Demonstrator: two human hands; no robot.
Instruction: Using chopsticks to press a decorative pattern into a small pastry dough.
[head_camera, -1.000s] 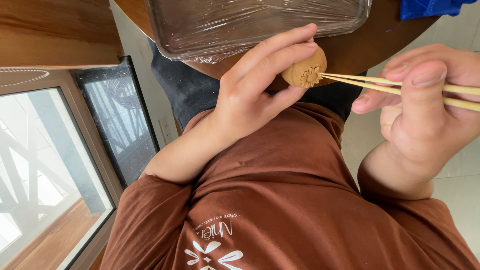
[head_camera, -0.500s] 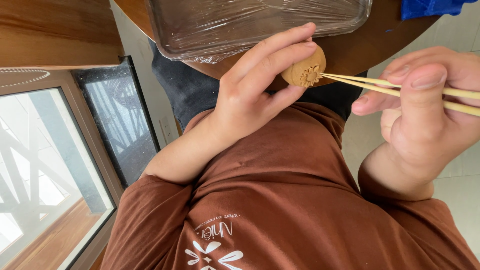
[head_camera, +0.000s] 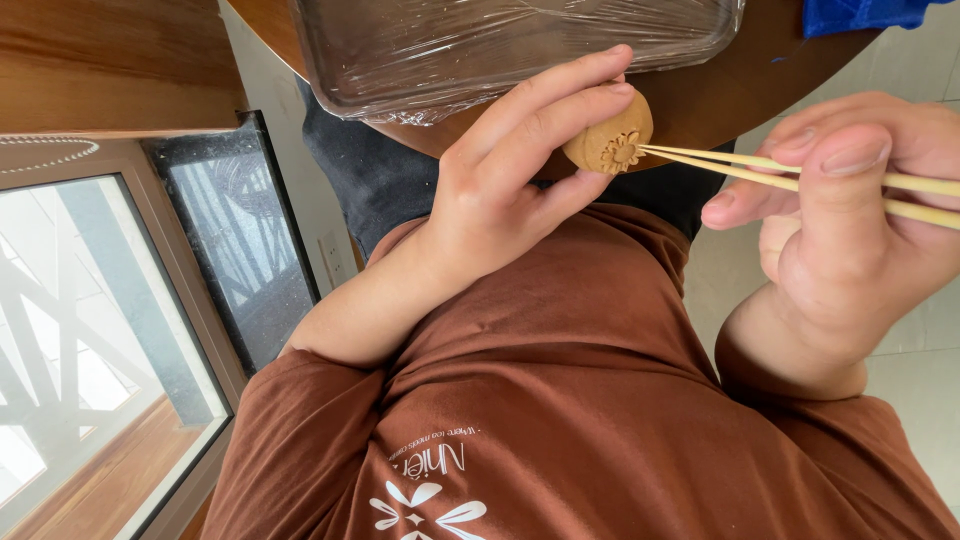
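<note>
My left hand (head_camera: 520, 170) pinches a small round brown dough piece (head_camera: 608, 138) between fingers and thumb; a flower-like pattern shows on its face. My right hand (head_camera: 850, 215) grips a pair of thin bamboo sticks (head_camera: 790, 172) held like chopsticks. Their tips touch the patterned face of the dough piece. Both hands hover over my lap, above my brown shirt (head_camera: 600, 400).
A tray wrapped in clear plastic film (head_camera: 500, 50) rests on a round wooden table (head_camera: 780, 70) just beyond the hands. A blue cloth (head_camera: 860, 12) lies at the table's far right. A window with a wooden frame (head_camera: 110, 330) fills the left side.
The hands and the dough piece keep almost the same place; the stick tips have shifted very slightly on the dough's face.
</note>
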